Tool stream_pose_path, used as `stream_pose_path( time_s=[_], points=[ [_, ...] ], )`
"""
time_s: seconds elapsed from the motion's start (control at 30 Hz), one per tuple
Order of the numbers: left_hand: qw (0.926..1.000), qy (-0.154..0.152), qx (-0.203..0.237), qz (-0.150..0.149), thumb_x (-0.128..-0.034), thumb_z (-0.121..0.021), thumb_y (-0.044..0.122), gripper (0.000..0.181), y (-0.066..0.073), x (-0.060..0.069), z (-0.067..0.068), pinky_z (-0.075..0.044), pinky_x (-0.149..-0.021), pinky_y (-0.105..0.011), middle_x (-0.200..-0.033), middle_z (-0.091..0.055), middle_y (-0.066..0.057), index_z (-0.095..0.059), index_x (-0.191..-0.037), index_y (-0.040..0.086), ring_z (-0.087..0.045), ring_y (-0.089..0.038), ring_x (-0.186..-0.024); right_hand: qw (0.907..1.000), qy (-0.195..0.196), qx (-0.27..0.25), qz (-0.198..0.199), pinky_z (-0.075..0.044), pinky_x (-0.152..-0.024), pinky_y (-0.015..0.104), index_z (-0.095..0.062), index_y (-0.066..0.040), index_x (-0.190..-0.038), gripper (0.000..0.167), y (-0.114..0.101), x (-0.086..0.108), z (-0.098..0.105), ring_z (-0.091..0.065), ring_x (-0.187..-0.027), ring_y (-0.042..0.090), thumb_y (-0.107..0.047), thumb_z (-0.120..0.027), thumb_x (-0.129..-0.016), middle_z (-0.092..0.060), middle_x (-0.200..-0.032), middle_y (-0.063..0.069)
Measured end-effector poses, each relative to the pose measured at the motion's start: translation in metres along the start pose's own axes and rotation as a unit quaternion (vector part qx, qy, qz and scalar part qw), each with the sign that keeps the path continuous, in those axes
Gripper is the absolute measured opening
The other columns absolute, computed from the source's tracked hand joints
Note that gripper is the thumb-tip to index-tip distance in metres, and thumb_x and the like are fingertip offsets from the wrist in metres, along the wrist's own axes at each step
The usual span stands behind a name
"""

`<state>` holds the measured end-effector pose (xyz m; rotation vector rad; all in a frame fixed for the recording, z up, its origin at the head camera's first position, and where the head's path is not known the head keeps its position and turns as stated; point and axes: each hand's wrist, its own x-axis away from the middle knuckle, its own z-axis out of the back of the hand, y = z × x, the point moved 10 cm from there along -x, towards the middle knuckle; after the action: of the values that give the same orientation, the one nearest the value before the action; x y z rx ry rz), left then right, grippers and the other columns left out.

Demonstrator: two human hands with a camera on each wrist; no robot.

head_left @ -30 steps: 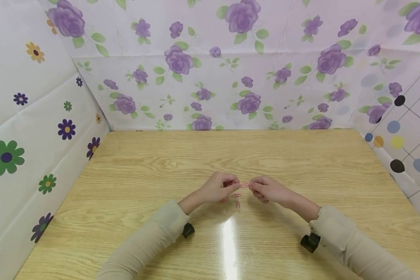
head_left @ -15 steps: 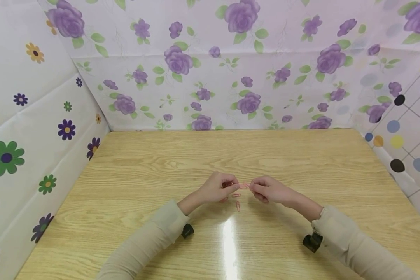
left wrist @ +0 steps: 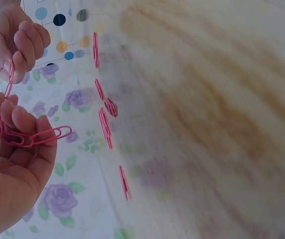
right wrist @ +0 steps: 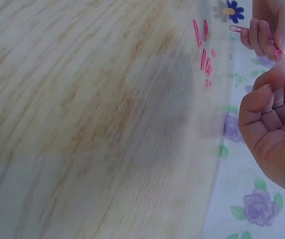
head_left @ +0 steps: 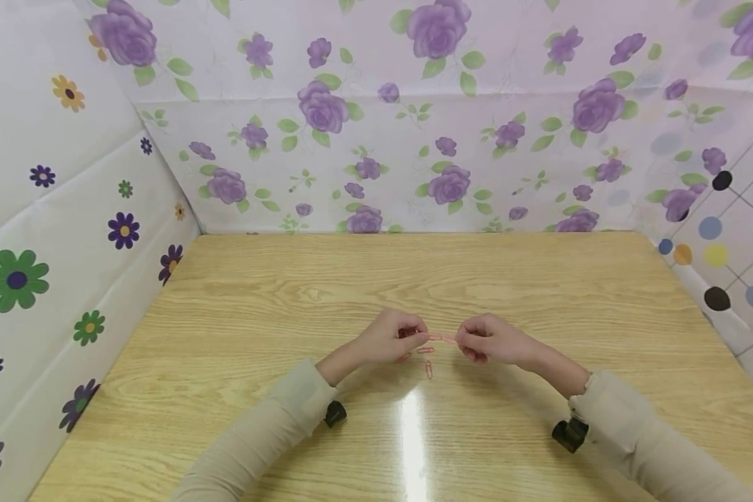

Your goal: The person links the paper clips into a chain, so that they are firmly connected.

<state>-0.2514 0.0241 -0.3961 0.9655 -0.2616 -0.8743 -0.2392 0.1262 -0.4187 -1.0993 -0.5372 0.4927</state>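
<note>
My left hand (head_left: 390, 337) pinches a chain of linked pink paper clips (left wrist: 29, 139) between thumb and forefinger. Part of that chain lies across its curled fingers, and one end clip sticks out past them. To the right, my right hand (head_left: 494, 339) pinches a pink paper clip (left wrist: 10, 79) at the chain's other end. Between both hands the clips run in a nearly straight line above the table. Below, loose pink paper clips (head_left: 429, 369) lie on the wood; the wrist views show several. The fingers hide some links.
A wooden table (head_left: 276, 279) spreads beneath both forearms. Floral cloth (head_left: 376, 160) hangs behind it, with patterned cloths at the left and right sides. Each wrist wears a small black camera (head_left: 570, 434). Light glares off the tabletop near the front.
My right hand has moved away to the right, and more of the paper clip chain shows between the hands. The left hand has stayed almost still.
</note>
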Motion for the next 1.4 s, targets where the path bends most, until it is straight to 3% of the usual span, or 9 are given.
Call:
stream_pose_path(
  time_s=[0.13, 0.3, 0.47, 0.63, 0.87, 1.1, 1.3, 1.4],
  points=[
    [0.9995, -0.010, 0.029, 0.005, -0.0932, -0.051, 0.009, 0.020, -0.002, 0.002, -0.003, -0.033, -0.043, -0.019, -0.055, -0.053, -0.019, -0.064, -0.087, -0.005, -0.042, -0.007, -0.042, 1.0000, 0.007, 0.000, 0.006, -0.039, -0.049, 0.030, -0.052, 0.006, -0.080, 0.026, -0.002, 0.000, 0.001, -0.041, -0.052, 0.012, -0.011, -0.041, -0.098, -0.050, -0.065, 0.007],
    [0.9976, -0.015, 0.063, 0.022, -0.0931, -0.050, 0.007, 0.019, -0.006, 0.002, -0.005, -0.035, -0.044, -0.020, -0.057, -0.053, -0.022, -0.063, -0.091, -0.007, -0.043, -0.009, -0.044, 0.9999, 0.011, 0.003, 0.011, -0.038, -0.049, 0.030, -0.050, 0.009, -0.083, 0.027, -0.007, 0.000, 0.001, -0.040, -0.052, 0.012, -0.012, -0.043, -0.097, -0.049, -0.065, 0.007],
    [0.9939, -0.015, 0.095, 0.054, -0.0898, -0.053, 0.002, 0.017, -0.010, 0.002, -0.005, -0.038, -0.046, -0.021, -0.066, -0.055, -0.017, -0.057, -0.103, -0.008, -0.046, -0.012, -0.048, 0.9997, 0.014, 0.011, 0.017, -0.038, -0.050, 0.029, -0.051, 0.007, -0.083, 0.026, -0.013, -0.001, 0.000, -0.041, -0.053, 0.012, -0.014, -0.044, -0.097, -0.049, -0.066, 0.007],
    [0.9945, -0.020, 0.086, 0.057, -0.0879, -0.060, 0.009, 0.028, -0.010, -0.001, -0.006, -0.037, -0.046, -0.021, -0.059, -0.050, -0.006, -0.056, -0.113, -0.004, -0.044, -0.011, -0.046, 0.9994, 0.020, 0.022, 0.018, -0.040, -0.051, 0.028, -0.053, 0.005, -0.084, 0.023, -0.016, -0.003, -0.001, -0.043, -0.054, 0.011, -0.012, -0.045, -0.096, -0.050, -0.065, 0.006],
    [0.9915, -0.021, 0.098, 0.083, -0.0894, -0.059, 0.019, 0.019, -0.015, -0.002, -0.008, -0.038, -0.040, -0.024, -0.049, -0.043, 0.001, -0.065, -0.102, 0.006, -0.042, -0.014, -0.040, 0.9988, 0.027, 0.033, 0.022, -0.043, -0.051, 0.029, -0.054, 0.006, -0.084, 0.022, -0.018, -0.004, -0.001, -0.045, -0.055, 0.012, -0.011, -0.047, -0.096, -0.051, -0.064, 0.006],
    [0.9906, -0.018, 0.107, 0.083, -0.0907, -0.057, 0.016, 0.022, -0.015, -0.002, -0.008, -0.032, -0.039, -0.022, -0.046, -0.039, 0.001, -0.065, -0.094, -0.005, -0.035, -0.009, -0.038, 0.9987, 0.028, 0.031, 0.029, -0.043, -0.051, 0.030, -0.054, 0.007, -0.084, 0.022, -0.019, -0.004, -0.002, -0.045, -0.054, 0.013, -0.011, -0.048, -0.095, -0.051, -0.064, 0.005],
    [0.9911, -0.029, 0.108, 0.071, -0.0924, -0.052, 0.010, 0.021, -0.010, -0.001, -0.008, -0.033, -0.042, -0.022, -0.049, -0.042, -0.001, -0.063, -0.089, -0.007, -0.038, -0.009, -0.040, 0.9988, 0.025, 0.024, 0.034, -0.042, -0.051, 0.029, -0.054, 0.006, -0.083, 0.023, -0.018, -0.007, -0.004, -0.045, -0.054, 0.012, -0.012, -0.048, -0.095, -0.051, -0.064, 0.006],
    [0.9893, -0.025, 0.120, 0.080, -0.0922, -0.051, 0.006, 0.018, 0.002, 0.003, -0.002, -0.035, -0.045, -0.023, -0.053, -0.047, -0.016, -0.062, -0.086, -0.006, -0.046, -0.026, -0.044, 0.9989, 0.026, 0.016, 0.034, -0.041, -0.051, 0.030, -0.053, 0.006, -0.082, 0.025, -0.018, -0.009, -0.005, -0.043, -0.054, 0.013, -0.013, -0.047, -0.096, -0.050, -0.063, 0.007]
  ],
)
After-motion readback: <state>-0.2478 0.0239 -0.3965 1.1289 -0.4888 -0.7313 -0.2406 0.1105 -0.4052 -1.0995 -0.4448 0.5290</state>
